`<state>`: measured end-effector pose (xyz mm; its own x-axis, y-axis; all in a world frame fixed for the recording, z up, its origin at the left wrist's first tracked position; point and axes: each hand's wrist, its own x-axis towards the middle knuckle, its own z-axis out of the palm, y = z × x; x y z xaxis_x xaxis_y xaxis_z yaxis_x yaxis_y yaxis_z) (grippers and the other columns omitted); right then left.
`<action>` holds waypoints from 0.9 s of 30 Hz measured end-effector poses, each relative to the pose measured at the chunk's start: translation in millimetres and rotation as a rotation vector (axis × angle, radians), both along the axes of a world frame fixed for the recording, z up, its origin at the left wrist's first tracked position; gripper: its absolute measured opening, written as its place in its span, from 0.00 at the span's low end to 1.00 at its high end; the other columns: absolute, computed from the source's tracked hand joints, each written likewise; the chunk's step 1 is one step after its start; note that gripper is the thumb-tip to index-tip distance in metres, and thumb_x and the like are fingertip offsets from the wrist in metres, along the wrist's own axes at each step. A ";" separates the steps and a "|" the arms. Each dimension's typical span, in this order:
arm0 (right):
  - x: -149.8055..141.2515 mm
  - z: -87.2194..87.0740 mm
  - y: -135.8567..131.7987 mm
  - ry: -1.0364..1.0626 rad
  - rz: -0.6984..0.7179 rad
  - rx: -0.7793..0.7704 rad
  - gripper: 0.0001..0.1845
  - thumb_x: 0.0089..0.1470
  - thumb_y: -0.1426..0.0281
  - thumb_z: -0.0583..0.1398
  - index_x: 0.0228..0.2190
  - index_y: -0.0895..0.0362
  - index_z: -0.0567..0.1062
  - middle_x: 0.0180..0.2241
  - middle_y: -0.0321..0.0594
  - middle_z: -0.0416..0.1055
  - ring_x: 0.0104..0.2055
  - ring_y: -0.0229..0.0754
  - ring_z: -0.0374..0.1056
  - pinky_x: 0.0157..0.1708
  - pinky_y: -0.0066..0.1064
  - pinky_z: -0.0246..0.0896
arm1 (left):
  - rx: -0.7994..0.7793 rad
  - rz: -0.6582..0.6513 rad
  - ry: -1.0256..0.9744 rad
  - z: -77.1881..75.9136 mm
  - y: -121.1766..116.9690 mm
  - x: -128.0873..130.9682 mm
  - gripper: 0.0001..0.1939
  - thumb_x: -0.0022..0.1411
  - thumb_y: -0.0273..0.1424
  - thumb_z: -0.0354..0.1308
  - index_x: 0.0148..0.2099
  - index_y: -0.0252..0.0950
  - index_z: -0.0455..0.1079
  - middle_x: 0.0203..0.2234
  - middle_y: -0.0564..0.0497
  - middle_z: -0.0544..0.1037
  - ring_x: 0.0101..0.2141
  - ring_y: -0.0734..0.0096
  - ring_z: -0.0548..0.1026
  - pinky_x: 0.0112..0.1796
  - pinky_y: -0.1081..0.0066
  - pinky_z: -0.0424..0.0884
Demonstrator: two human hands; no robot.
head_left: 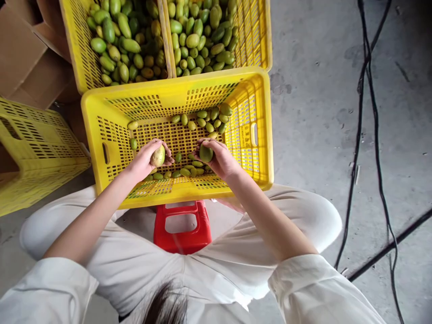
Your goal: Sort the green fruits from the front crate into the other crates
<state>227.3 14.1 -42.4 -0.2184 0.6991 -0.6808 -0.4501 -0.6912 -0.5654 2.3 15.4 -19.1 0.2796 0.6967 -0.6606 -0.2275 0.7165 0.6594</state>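
Observation:
My left hand (144, 160) is curled around a yellowish-green oval fruit (158, 156) with brownish marks. A darker green oval fruit (206, 154) sits in the fingers of my right hand (221, 159). Both hands hover inside a yellow slatted crate (175, 194), one on each side of its middle. Several loose fruits (215, 116) lie at that crate's far right. More fruits (185, 172) form a row along its near side, partly hidden by my hands. Two small fruits rest near the left wall.
Beyond the crate stands another yellow container (254, 31), divided in two and heaped with green fruit. A yellow crate (40, 148) and cardboard boxes (23, 58) are at the left. Below the near rim is a red plastic stool (182, 240). Black cables (374, 103) cross the concrete floor.

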 end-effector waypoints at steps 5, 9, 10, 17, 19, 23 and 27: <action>-7.7 -1.2 -5.8 -0.035 0.037 0.083 0.16 0.41 0.61 0.68 0.26 0.54 0.69 0.26 0.33 0.70 0.22 0.35 0.66 0.22 0.30 0.63 | 0.036 -0.040 0.037 -5.8 -3.7 1.2 0.12 0.57 0.39 0.62 0.35 0.35 0.68 0.23 0.53 0.71 0.16 0.78 0.67 0.16 0.77 0.56; -17.2 -11.0 -15.2 -0.242 0.120 0.157 0.17 0.42 0.58 0.69 0.30 0.55 0.74 0.26 0.34 0.70 0.25 0.36 0.64 0.23 0.29 0.62 | 0.129 -0.272 0.186 -9.0 -17.7 9.3 0.11 0.61 0.40 0.60 0.38 0.37 0.70 0.23 0.54 0.72 0.17 0.77 0.66 0.17 0.75 0.57; -19.2 -13.6 -17.5 -0.319 0.143 0.180 0.17 0.41 0.59 0.70 0.31 0.55 0.74 0.27 0.35 0.70 0.28 0.37 0.65 0.26 0.29 0.63 | 0.179 -0.344 0.252 -9.1 -21.6 11.7 0.10 0.61 0.39 0.60 0.39 0.37 0.71 0.24 0.54 0.72 0.19 0.76 0.67 0.19 0.75 0.59; -18.2 -10.7 -15.6 -0.157 0.152 0.016 0.12 0.46 0.63 0.66 0.32 0.55 0.73 0.29 0.35 0.71 0.34 0.38 0.68 0.32 0.28 0.65 | 0.302 -0.337 0.370 -10.4 -23.5 12.4 0.09 0.59 0.35 0.63 0.42 0.38 0.73 0.32 0.50 0.76 0.35 0.68 0.74 0.36 0.73 0.70; -13.8 -4.3 -11.3 -0.041 0.096 -0.013 0.13 0.44 0.65 0.68 0.33 0.55 0.72 0.27 0.33 0.70 0.31 0.37 0.68 0.29 0.28 0.65 | 0.220 -0.263 0.273 -11.8 -17.4 8.0 0.11 0.61 0.38 0.62 0.42 0.38 0.72 0.30 0.51 0.74 0.30 0.70 0.75 0.31 0.73 0.71; -7.3 4.8 -6.7 0.065 0.060 -0.055 0.18 0.40 0.68 0.70 0.35 0.56 0.73 0.25 0.32 0.67 0.24 0.34 0.64 0.20 0.25 0.60 | 0.079 -0.075 0.097 -11.9 -8.5 2.5 0.14 0.58 0.41 0.63 0.35 0.35 0.69 0.26 0.52 0.72 0.18 0.78 0.68 0.15 0.78 0.57; -7.5 3.6 -6.9 0.051 0.039 -0.153 0.11 0.47 0.65 0.66 0.30 0.58 0.73 0.22 0.34 0.66 0.20 0.32 0.58 0.14 0.24 0.48 | 0.004 -0.002 0.084 -11.6 -5.9 1.6 0.14 0.56 0.40 0.63 0.35 0.33 0.71 0.24 0.53 0.70 0.15 0.82 0.64 0.12 0.79 0.50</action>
<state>219.8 7.2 -38.8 -0.2800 0.5783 -0.7663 -0.4465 -0.7850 -0.4293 3.9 9.5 -30.7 0.2242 0.6992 -0.6789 -0.1699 0.7140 0.6792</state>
